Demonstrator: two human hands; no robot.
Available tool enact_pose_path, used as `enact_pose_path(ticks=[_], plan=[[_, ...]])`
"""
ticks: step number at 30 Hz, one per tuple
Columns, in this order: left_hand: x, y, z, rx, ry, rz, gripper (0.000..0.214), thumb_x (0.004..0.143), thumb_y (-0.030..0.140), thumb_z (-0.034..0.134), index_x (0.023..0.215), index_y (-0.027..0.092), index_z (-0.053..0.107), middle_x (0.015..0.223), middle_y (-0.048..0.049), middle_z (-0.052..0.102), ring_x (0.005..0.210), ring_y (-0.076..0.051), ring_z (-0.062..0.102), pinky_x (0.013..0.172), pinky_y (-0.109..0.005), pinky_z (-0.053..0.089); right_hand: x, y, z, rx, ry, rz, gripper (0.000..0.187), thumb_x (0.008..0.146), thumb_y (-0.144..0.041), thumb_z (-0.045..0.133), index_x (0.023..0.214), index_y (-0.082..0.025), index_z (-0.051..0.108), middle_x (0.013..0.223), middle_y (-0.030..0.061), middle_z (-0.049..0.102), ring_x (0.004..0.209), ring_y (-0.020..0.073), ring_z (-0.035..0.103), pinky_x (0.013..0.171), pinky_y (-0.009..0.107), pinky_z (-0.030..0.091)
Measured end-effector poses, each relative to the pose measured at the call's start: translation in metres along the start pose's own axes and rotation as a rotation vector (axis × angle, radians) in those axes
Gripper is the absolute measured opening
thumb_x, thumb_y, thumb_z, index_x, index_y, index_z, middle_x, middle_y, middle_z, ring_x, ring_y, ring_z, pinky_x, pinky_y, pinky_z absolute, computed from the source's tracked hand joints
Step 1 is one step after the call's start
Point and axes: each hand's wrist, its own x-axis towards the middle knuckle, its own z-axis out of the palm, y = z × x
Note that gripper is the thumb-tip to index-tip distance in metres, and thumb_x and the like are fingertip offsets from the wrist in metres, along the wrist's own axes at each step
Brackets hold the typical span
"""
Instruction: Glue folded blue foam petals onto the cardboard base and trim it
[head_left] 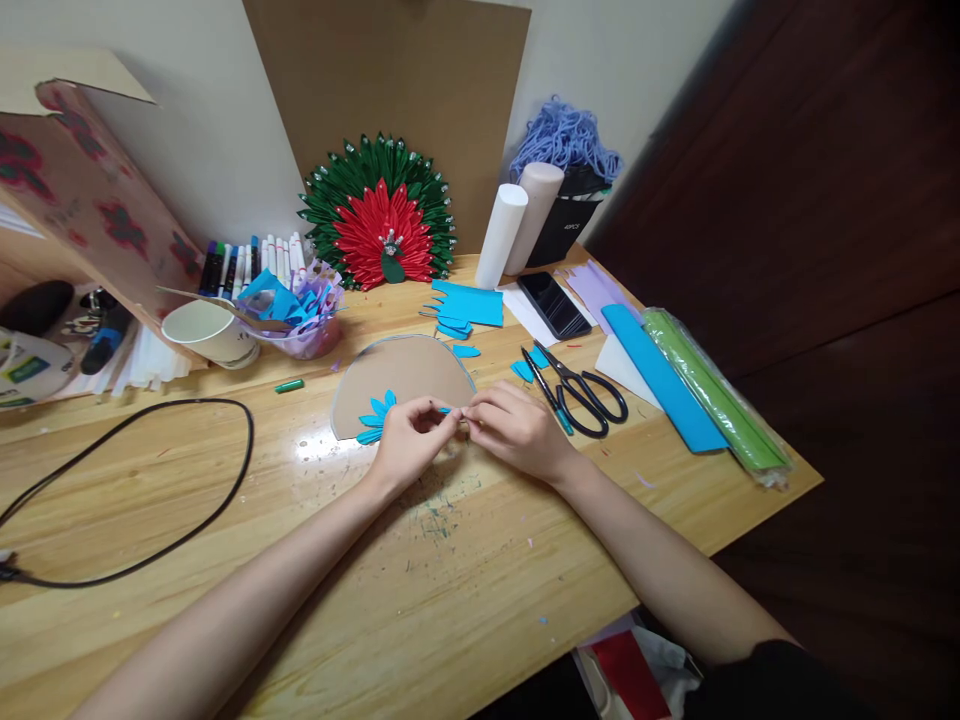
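Note:
My left hand (412,440) and my right hand (517,425) meet fingertip to fingertip over the front edge of a cardboard half-disc (412,365). Between them they pinch a small blue paper piece (445,411), mostly covered by the fingers. Several blue paper petals (376,415) fan out on the cardboard just left of my left hand. Beyond my right hand lie black-handled scissors (589,395), a pen (551,388) and loose blue paper petals (523,371). A partly cut blue paper strip (472,303) rests behind the half-disc.
A green and red paper peacock (386,215) leans on cardboard at the back. To the left are a paper cup (206,335), a tub of scraps (300,335) and a looped black cable (244,470). A phone (555,305) and packed green paper (712,395) lie right.

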Motion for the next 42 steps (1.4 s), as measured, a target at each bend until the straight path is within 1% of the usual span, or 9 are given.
enact_pose_path(ticks=[4, 8, 11, 17, 20, 27, 33, 38, 42], plan=[[-0.001, 0.0, 0.0, 0.007, 0.025, 0.022, 0.019, 0.073, 0.03, 0.062, 0.071, 0.012, 0.064, 0.062, -0.0041, 0.064, 0.049, -0.011, 0.056, 0.048, -0.021, 0.045, 0.001, -0.002, -0.003, 0.134, 0.038, 0.056, 0.011, 0.083, -0.017, 0.051, 0.082, -0.019, 0.062, 0.084, 0.0064, 0.065, 0.082, 0.0181, 0.056, 0.075, 0.033, 0.045], [-0.002, -0.002, 0.001, 0.057, 0.037, 0.096, 0.021, 0.076, 0.032, 0.06, 0.073, 0.012, 0.063, 0.067, -0.005, 0.063, 0.051, -0.011, 0.055, 0.047, -0.022, 0.044, 0.004, -0.003, -0.006, 0.393, 0.118, 0.278, 0.008, 0.079, -0.02, 0.057, 0.084, -0.02, 0.063, 0.083, 0.0042, 0.065, 0.077, 0.0159, 0.06, 0.074, 0.031, 0.048], [-0.004, -0.004, 0.002, 0.149, 0.066, 0.194, 0.018, 0.077, 0.03, 0.059, 0.072, 0.013, 0.062, 0.07, -0.0043, 0.061, 0.051, -0.009, 0.052, 0.046, -0.021, 0.042, 0.004, -0.004, -0.006, 0.53, 0.076, 0.418, 0.006, 0.076, -0.023, 0.06, 0.079, -0.018, 0.063, 0.079, 0.0037, 0.065, 0.071, 0.0143, 0.06, 0.067, 0.029, 0.05], [-0.007, -0.002, 0.001, 0.333, 0.109, 0.388, 0.012, 0.076, 0.025, 0.059, 0.071, 0.015, 0.062, 0.066, -0.0029, 0.058, 0.056, -0.01, 0.05, 0.047, -0.02, 0.038, 0.002, 0.0, 0.001, 0.729, 0.023, 0.56, 0.013, 0.072, -0.029, 0.064, 0.073, -0.016, 0.061, 0.07, 0.0015, 0.061, 0.063, 0.0116, 0.056, 0.06, 0.024, 0.047], [-0.008, 0.0, 0.001, 0.371, 0.106, 0.434, 0.01, 0.076, 0.024, 0.059, 0.072, 0.015, 0.063, 0.065, -0.0032, 0.059, 0.057, -0.01, 0.05, 0.049, -0.021, 0.038, 0.002, 0.002, 0.004, 0.853, -0.032, 0.632, 0.016, 0.068, -0.03, 0.067, 0.072, -0.015, 0.059, 0.067, -0.0001, 0.058, 0.059, 0.0098, 0.053, 0.056, 0.022, 0.045], [-0.009, 0.001, 0.003, 0.365, 0.126, 0.411, 0.012, 0.075, 0.024, 0.059, 0.066, 0.015, 0.061, 0.062, -0.0021, 0.057, 0.055, -0.01, 0.049, 0.049, -0.021, 0.037, 0.004, 0.009, 0.002, 0.886, -0.053, 0.701, 0.015, 0.063, -0.027, 0.067, 0.068, -0.014, 0.061, 0.062, -0.0003, 0.059, 0.054, 0.0095, 0.052, 0.052, 0.022, 0.044], [-0.007, -0.001, -0.002, 0.269, 0.191, 0.298, 0.016, 0.077, 0.025, 0.057, 0.065, 0.015, 0.059, 0.063, -0.0011, 0.055, 0.051, -0.008, 0.046, 0.046, -0.02, 0.036, 0.003, 0.019, -0.003, 0.794, 0.007, 0.741, 0.014, 0.064, -0.027, 0.067, 0.068, -0.015, 0.061, 0.065, 0.0016, 0.061, 0.057, 0.0107, 0.055, 0.056, 0.024, 0.046], [-0.008, -0.003, 0.001, 0.276, 0.112, 0.28, 0.018, 0.077, 0.027, 0.058, 0.064, 0.015, 0.058, 0.062, -0.0016, 0.056, 0.052, -0.009, 0.048, 0.047, -0.021, 0.036, 0.004, 0.006, 0.001, 0.852, -0.024, 0.638, 0.018, 0.069, -0.031, 0.067, 0.078, -0.015, 0.064, 0.074, 0.0027, 0.064, 0.066, 0.0121, 0.058, 0.062, 0.024, 0.048], [-0.007, -0.004, 0.002, 0.27, 0.085, 0.211, 0.02, 0.079, 0.031, 0.056, 0.07, 0.014, 0.059, 0.064, -0.0017, 0.057, 0.052, -0.009, 0.049, 0.047, -0.021, 0.037, 0.005, 0.005, 0.003, 0.874, -0.038, 0.7, 0.019, 0.07, -0.034, 0.067, 0.072, -0.015, 0.064, 0.071, 0.0026, 0.064, 0.064, 0.0116, 0.058, 0.062, 0.024, 0.046]])
